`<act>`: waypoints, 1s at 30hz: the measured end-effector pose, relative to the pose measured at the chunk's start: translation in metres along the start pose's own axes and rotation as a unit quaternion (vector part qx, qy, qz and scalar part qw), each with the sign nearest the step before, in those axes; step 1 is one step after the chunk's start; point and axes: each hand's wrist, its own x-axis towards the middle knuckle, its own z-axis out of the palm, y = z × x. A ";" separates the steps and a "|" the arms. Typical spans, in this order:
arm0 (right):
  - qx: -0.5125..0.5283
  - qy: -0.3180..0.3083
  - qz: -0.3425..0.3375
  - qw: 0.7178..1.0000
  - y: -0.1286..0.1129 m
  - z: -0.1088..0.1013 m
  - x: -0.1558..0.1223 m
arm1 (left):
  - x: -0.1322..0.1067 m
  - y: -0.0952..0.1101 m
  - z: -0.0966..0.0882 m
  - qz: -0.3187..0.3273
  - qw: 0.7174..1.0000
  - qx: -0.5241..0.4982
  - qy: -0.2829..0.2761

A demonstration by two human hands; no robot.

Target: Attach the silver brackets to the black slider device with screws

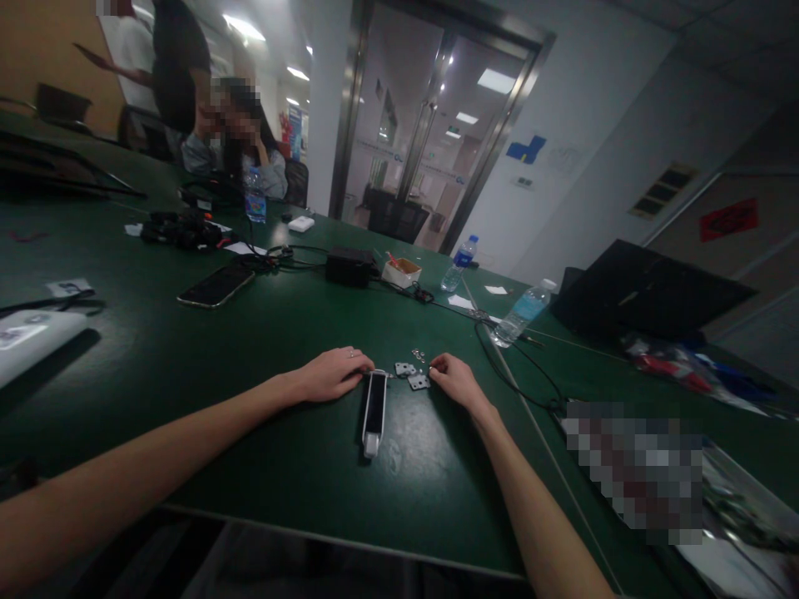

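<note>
My left hand rests on the green table with its fingers curled, their tips touching the top end of a slim black and white device that lies flat. My right hand lies to the right of it, fingers bent and pinched close to a small grey metal plate. A second small plate lies just beyond, with tiny screws beside it. Whether the right fingers hold anything is too small to make out.
A phone, a black box, a small open carton, two water bottles and cables lie further back. A black laptop stands at right. A seated person and standing people are at the far left.
</note>
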 end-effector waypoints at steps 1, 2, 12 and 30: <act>-0.002 -0.001 -0.002 1.000 0.000 0.000 0.000 | 0.000 0.001 -0.001 -0.003 1.000 0.000 -0.002; -0.003 -0.003 -0.004 1.000 0.000 0.000 0.001 | 0.000 0.002 -0.002 -0.006 1.000 -0.001 -0.006; -0.003 -0.010 -0.005 1.000 -0.002 0.000 0.000 | 0.000 0.000 0.000 -0.005 1.000 -0.003 -0.006; 0.014 -0.024 -0.004 1.000 -0.001 -0.002 -0.001 | 0.000 0.000 -0.001 0.001 1.000 0.004 -0.002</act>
